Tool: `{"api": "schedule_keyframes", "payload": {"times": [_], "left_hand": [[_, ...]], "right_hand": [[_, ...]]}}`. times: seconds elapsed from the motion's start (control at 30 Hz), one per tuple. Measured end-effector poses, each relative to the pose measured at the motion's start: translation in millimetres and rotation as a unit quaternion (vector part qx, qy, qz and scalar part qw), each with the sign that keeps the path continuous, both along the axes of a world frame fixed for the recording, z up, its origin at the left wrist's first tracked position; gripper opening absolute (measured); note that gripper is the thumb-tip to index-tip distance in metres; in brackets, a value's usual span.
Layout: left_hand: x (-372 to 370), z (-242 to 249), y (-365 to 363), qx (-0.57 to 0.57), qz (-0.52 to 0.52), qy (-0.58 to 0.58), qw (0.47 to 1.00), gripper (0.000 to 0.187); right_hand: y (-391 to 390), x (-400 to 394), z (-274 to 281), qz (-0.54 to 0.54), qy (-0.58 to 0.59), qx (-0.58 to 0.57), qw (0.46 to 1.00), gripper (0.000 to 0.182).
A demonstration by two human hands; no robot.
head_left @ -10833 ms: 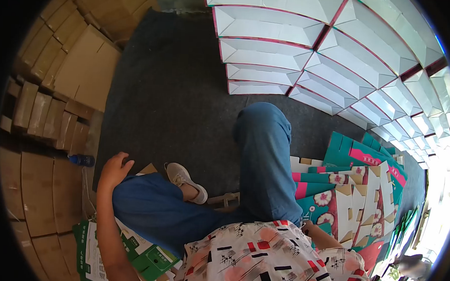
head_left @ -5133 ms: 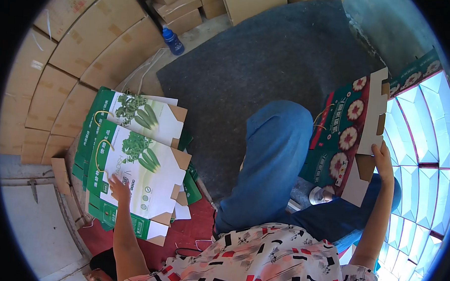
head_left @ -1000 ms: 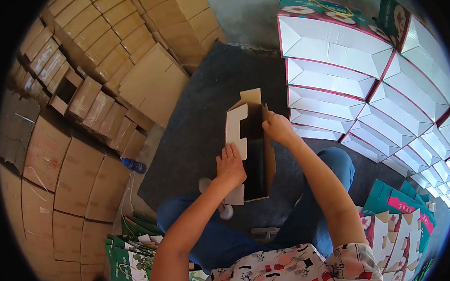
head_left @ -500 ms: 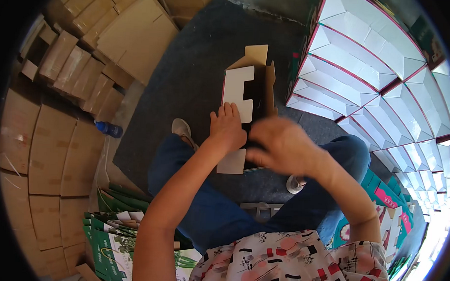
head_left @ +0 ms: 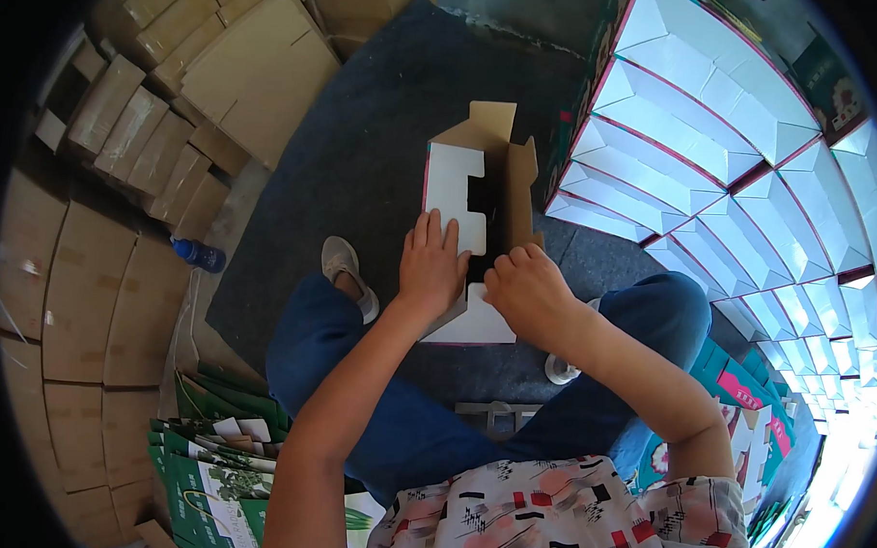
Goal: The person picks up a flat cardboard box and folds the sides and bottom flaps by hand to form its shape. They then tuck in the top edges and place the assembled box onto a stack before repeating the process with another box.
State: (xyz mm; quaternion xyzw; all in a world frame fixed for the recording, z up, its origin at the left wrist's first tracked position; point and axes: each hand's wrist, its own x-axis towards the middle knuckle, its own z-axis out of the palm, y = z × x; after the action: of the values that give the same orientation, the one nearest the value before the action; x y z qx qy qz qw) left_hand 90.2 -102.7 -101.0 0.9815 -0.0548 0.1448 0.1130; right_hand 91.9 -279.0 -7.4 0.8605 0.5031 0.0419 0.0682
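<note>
The carton [head_left: 520, 195] on the dark floor [head_left: 316, 183] could be skewed or creased if its white side flap [head_left: 453, 183] is pressed too hard by the left hand [head_left: 433, 269], laid flat and ungrasping, while the near flap [head_left: 477, 321] is reached by the right hand [head_left: 530, 292], whose curled fingers' hold cannot be told.
</note>
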Motion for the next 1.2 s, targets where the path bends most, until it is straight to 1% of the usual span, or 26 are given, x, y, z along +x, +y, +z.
{"api": "schedule_keyframes", "payload": {"times": [0.03, 0.07, 0.13, 0.17, 0.27, 0.3, 0.33, 0.37, 0.4, 0.47, 0.57, 0.63, 0.7, 0.73, 0.77, 0.8, 0.83, 0.87, 0.97, 1.07, 1.17, 1.2], "left_hand": [[-3.0, -0.9, 2.2, -0.020, -0.006, 0.001, 1.000, 0.055], [-7.7, 4.5, 4.4, -0.041, -0.016, 0.040, 0.998, 0.056], [-20.6, 25.7, 6.2, -0.086, -0.036, 0.121, 0.988, 0.058], [-25.2, 34.8, 4.2, -0.086, -0.055, 0.168, 0.980, 0.072], [-37.9, 41.6, -4.3, -0.001, -0.076, 0.138, 0.988, 0.091], [-38.6, 38.9, -6.1, 0.000, -0.074, 0.134, 0.988, 0.094], [-38.0, 34.8, -8.0, 0.000, -0.072, 0.130, 0.989, 0.098], [-37.1, 32.4, -9.1, 0.000, -0.071, 0.126, 0.989, 0.102], [-36.1, 32.3, -9.5, 0.006, -0.071, 0.127, 0.989, 0.101], [-36.0, 33.0, -10.4, 0.015, -0.072, 0.132, 0.989, 0.101], [-34.8, 32.1, -11.7, 0.012, -0.080, 0.134, 0.988, 0.097], [-36.2, 34.3, -13.4, 0.010, -0.077, 0.144, 0.987, 0.091], [-39.3, 35.5, -17.2, 0.006, -0.086, 0.145, 0.986, 0.083], [-40.9, 36.1, -20.1, 0.006, -0.098, 0.140, 0.985, 0.080], [-42.3, 35.3, -23.5, 0.006, -0.112, 0.136, 0.984, 0.076], [-43.6, 33.6, -27.1, 0.011, -0.119, 0.126, 0.985, 0.073], [-45.3, 31.7, -31.0, 0.017, -0.126, 0.114, 0.985, 0.070], [-47.7, 29.8, -36.1, 0.022, -0.134, 0.102, 0.985, 0.067], [-56.0, 22.8, -57.6, 0.027, -0.113, 0.069, 0.991, 0.064], [-60.1, 34.0, -66.7, -0.059, -0.102, 0.066, 0.991, 0.062], [-59.1, 29.6, -71.7, -0.025, -0.123, 0.080, 0.989, 0.062], [-60.7, 30.2, -72.8, -0.012, -0.124, 0.089, 0.988, 0.058]], "right_hand": [[3.4, 8.7, -14.6, -0.022, 0.003, -0.031, 0.999, 0.023], [6.0, 15.9, -22.6, -0.044, 0.006, -0.062, 0.997, 0.026], [11.1, 25.6, -24.8, -0.040, 0.028, -0.128, 0.991, 0.033], [13.4, 31.2, -24.5, -0.035, 0.040, -0.162, 0.985, 0.037], [20.3, 55.4, -5.9, -0.117, 0.185, -0.096, 0.971, 0.052], [20.1, 69.3, -7.9, -0.147, 0.201, 0.015, 0.968, 0.060], [19.3, 87.1, -13.8, -0.176, 0.214, 0.126, 0.952, 0.069], [22.8, 110.1, -26.2, -0.206, 0.165, 0.240, 0.934, 0.070], [26.7, 136.1, -40.6, -0.234, 0.112, 0.349, 0.900, 0.071], [32.4, 185.7, -61.4, -0.322, 0.037, 0.451, 0.831, 0.061], [36.2, 205.2, -49.6, -0.316, 0.175, 0.491, 0.793, 0.057], [27.1, 208.5, -30.6, -0.299, 0.285, 0.400, 0.818, 0.053], [28.4, 205.0, -25.6, -0.276, 0.293, 0.255, 0.879, 0.049], [30.3, 198.4, -27.5, -0.260, 0.243, 0.158, 0.921, 0.047], [28.6, 195.1, -34.9, -0.239, 0.177, 0.121, 0.947, 0.047], [26.6, 192.5, -43.1, -0.220, 0.106, 0.085, 0.966, 0.046], [22.4, 193.6, -62.9, -0.197, 0.020, 0.109, 0.974, 0.046], [17.9, 194.9, -74.3, -0.173, -0.066, 0.131, 0.974, 0.047], [27.9, 193.4, -54.0, -0.290, 0.044, 0.015, 0.956, 0.055], [28.7, 193.2, -42.3, -0.293, 0.070, 0.000, 0.954, 0.057], [25.3, 188.1, -29.8, -0.320, 0.097, -0.027, 0.942, 0.062], [21.7, 184.1, -25.4, -0.335, 0.096, -0.032, 0.937, 0.058]]}}
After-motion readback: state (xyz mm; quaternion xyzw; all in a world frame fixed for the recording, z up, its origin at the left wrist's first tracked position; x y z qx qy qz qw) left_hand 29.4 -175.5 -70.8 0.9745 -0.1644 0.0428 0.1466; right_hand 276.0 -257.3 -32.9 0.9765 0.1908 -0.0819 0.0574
